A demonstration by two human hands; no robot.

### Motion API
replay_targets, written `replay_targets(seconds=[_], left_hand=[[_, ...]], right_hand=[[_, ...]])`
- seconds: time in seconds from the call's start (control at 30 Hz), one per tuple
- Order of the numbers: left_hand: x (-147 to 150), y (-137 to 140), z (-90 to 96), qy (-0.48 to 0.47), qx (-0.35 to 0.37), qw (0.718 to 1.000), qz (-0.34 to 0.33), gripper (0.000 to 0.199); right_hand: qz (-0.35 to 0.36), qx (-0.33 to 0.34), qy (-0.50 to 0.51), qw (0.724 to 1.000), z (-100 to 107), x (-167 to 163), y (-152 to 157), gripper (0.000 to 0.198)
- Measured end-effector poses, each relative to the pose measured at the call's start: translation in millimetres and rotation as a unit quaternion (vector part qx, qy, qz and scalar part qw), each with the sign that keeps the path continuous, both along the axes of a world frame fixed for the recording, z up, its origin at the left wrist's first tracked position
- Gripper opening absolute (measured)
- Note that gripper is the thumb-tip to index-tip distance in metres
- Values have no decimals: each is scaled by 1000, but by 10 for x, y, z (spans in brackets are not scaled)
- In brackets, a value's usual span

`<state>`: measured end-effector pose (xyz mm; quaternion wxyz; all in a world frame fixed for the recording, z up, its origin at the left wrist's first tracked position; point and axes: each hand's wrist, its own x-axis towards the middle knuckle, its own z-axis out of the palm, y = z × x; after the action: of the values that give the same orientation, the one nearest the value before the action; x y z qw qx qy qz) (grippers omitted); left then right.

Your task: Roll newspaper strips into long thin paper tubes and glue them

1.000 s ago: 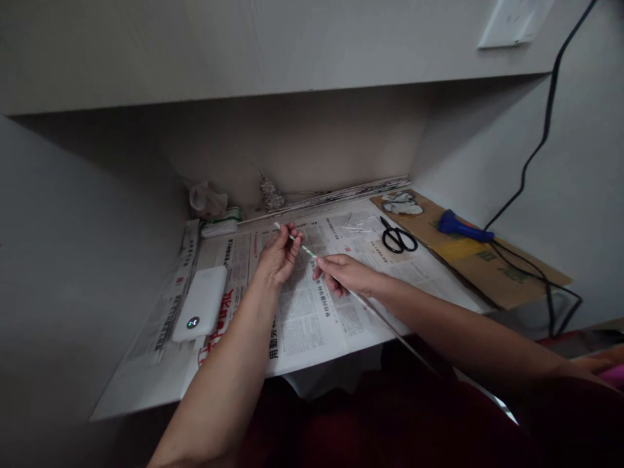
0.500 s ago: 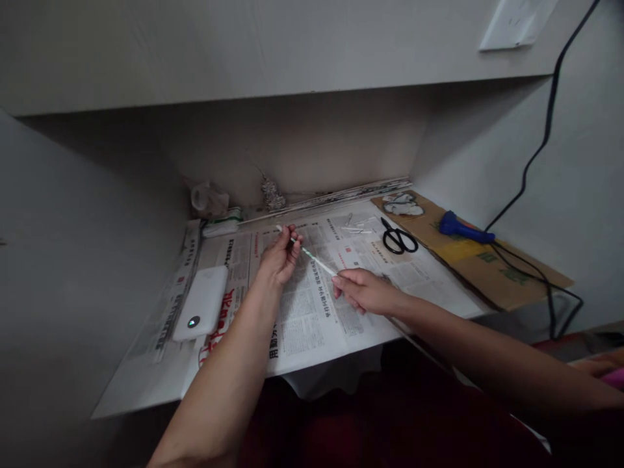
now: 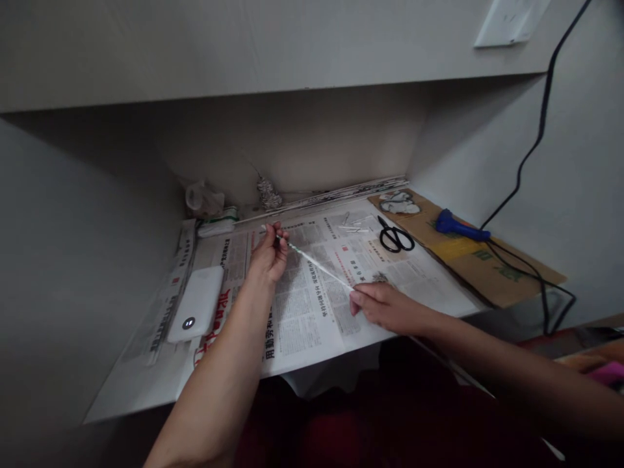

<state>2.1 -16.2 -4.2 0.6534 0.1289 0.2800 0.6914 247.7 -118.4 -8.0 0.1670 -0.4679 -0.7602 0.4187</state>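
Observation:
A thin white paper strip (image 3: 319,263), with green and dark flecks toward its left end, is stretched slantwise between my two hands above the newspaper (image 3: 302,325). My left hand (image 3: 268,257) has its fingertips closed around the flecked part, and a short white tip pokes out beyond them. Lower and to the right, my right hand (image 3: 385,305) pinches the strip between thumb and fingers. Black-handled scissors (image 3: 396,240) lie past my right hand, beside several short white pieces (image 3: 353,226).
A white power bank (image 3: 197,302) lies at left. On cardboard (image 3: 511,283) at right rest a blue corded tool (image 3: 463,227) and a crumpled white piece (image 3: 400,202). Long thin sticks (image 3: 341,194), a speckled bundle (image 3: 268,193) and a plastic bag (image 3: 205,200) are along the back.
My right hand has moved right and slightly down, so a longer stretch of strip shows between the hands. My left hand sits slightly further left. The whole view has shifted a little.

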Motion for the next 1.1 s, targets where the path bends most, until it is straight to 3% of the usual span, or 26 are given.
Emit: replay_targets(seconds=[0.07, 0.13, 0.17, 0.3, 0.5, 0.9, 1.1], left_hand=[[-19, 2, 4, -11, 2, 1000, -8, 23], [-40, 4, 7, -17, 6, 1000, -4, 24], [-49, 4, 9, -16, 7, 1000, 0, 24], [-60, -5, 18, -9, 5, 1000, 1, 24], [-18, -24, 24, -6, 18, 1000, -7, 25], [18, -4, -35, 24, 15, 1000, -11, 20], [38, -13, -32, 24, 8, 1000, -16, 20]], right_hand=[[18, -175, 109, 978, 23, -1, -4, 44], [13, -250, 161, 955, 45, 17, -11, 45], [5, -240, 161, 957, 54, 34, -17, 44], [-23, -97, 97, 990, 74, 114, -64, 34], [1, -161, 110, 981, 67, 60, -34, 34], [-33, -128, 87, 987, -59, -234, 275, 29], [-58, -70, 70, 993, -100, -307, 327, 33]])
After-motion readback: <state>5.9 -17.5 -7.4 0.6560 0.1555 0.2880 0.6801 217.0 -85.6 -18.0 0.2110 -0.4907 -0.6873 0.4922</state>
